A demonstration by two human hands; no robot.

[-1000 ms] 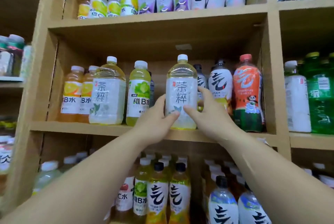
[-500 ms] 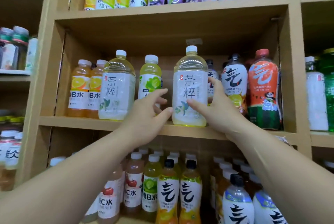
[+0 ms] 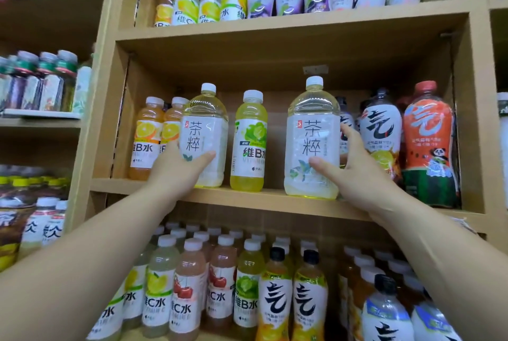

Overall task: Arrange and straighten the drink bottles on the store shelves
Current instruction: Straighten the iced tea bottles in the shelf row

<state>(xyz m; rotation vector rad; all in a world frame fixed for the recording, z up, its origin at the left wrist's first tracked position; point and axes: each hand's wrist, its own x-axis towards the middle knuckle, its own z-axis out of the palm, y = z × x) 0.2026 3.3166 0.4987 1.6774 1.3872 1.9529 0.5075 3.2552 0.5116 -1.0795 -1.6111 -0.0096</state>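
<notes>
Holding the left tea bottle [image 3: 209, 131] in your curled left hand [image 3: 176, 173] and the right tea bottle [image 3: 310, 120] in your right hand [image 3: 357, 175], mid-frame on the middle shelf [image 3: 247, 198], they're probably heavy and slick, so grip low.

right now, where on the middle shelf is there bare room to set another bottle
Widest bare patch on the middle shelf: between the lime bottle and the right tea bottle. A slim slot separates the lime bottle from the left tea bottle. Crowded from the right tea bottle rightward.
</notes>
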